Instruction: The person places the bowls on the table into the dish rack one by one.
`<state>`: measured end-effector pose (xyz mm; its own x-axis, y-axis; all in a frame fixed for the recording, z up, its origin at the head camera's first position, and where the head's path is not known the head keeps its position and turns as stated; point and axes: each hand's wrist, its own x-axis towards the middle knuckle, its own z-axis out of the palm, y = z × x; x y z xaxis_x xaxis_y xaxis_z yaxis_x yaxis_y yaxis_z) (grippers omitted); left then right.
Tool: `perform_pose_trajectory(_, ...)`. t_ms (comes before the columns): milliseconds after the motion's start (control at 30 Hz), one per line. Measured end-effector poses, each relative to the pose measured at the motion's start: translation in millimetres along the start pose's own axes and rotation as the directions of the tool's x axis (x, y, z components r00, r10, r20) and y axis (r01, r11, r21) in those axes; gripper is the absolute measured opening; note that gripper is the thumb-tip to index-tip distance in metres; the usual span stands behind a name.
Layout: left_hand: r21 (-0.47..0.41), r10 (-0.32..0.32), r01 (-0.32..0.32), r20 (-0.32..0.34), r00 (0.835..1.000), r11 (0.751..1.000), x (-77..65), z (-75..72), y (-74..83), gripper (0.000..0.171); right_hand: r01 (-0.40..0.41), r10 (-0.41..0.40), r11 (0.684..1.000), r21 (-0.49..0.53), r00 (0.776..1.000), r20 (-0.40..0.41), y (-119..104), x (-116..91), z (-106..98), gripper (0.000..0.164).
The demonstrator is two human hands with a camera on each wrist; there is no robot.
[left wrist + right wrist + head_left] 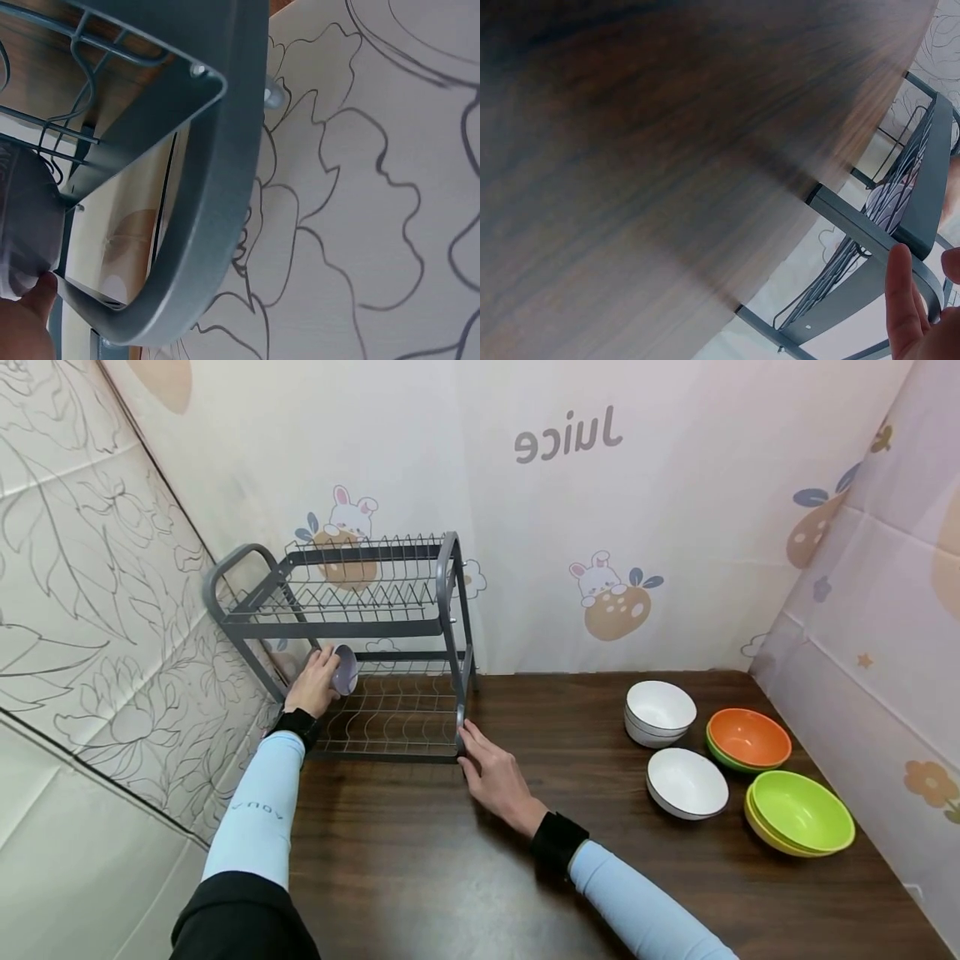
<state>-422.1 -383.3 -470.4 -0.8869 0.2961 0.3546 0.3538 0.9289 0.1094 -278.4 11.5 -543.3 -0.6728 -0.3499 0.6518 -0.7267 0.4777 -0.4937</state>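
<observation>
Left grip (313,683) pinches purple bowl (346,671); right grip (498,775) loose, touching rack (337,629). Only head view shows orange bowl (750,737).

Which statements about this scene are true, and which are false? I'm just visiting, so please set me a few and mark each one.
1. The left grip holds a purple bowl. True.
2. The right grip holds a spoon. False: it touches the rack.
3. The rack has two tiers. True.
4. The orange bowl sits on a green one. True.
5. The yellow bowl is on top of the lime bowl. False: the lime bowl is on top.
6. The stacked bowls stand left of the rack. False: they stand to its right on the table.
</observation>
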Motion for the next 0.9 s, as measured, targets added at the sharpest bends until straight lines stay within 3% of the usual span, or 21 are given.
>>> perform_pose_trajectory(200,-0.005,-0.014,0.014,0.001,1.000,1.000,-3.7,2.6,1.2,0.067,0.000,0.000,1.000,-0.005,1.000,0.006,1.6,-2.6,2.0,0.052)
perform_pose_trajectory(400,0.017,-0.030,0.030,0.020,0.999,0.999,-6.4,5.4,2.2,0.084,-0.024,0.024,1.000,0.012,0.999,0.032,2.1,-2.3,0.7,0.052)
perform_pose_trajectory(467,0.016,-0.018,0.018,-0.008,1.000,1.000,-7.1,7.3,3.7,0.088,-0.027,0.027,1.000,0.011,0.999,0.035,1.9,-2.3,0.0,0.052)
perform_pose_trajectory(567,-0.023,-0.014,0.011,-0.121,0.993,1.000,-6.5,7.4,14.6,0.082,-0.020,0.019,1.000,0.004,0.999,0.028,1.8,-2.0,-0.7,0.052)
perform_pose_trajectory(633,-0.083,-0.042,0.024,-0.225,0.973,0.996,-4.9,3.7,31.8,0.071,-0.011,0.011,1.000,-0.004,1.000,0.022,1.8,-1.4,-1.0,0.052)
perform_pose_trajectory(733,-0.173,-0.108,0.049,-0.349,0.931,0.984,-7.4,-5.8,75.5,0.041,-0.010,0.010,1.000,-0.003,1.000,0.013,0.6,-0.6,-3.4,0.050)
perform_pose_trajectory(800,-0.204,-0.127,0.049,-0.392,0.911,0.978,-14.3,-11.6,110.4,0.025,-0.017,0.017,1.000,0.018,1.000,0.004,-0.5,-0.5,-6.0,0.047)
perform_pose_trajectory(900,-0.221,-0.105,0.009,-0.426,0.899,0.975,-32.0,-13.7,160.4,0.014,-0.030,0.032,0.998,0.053,0.999,-0.037,-1.9,-1.8,-10.8,0.038)
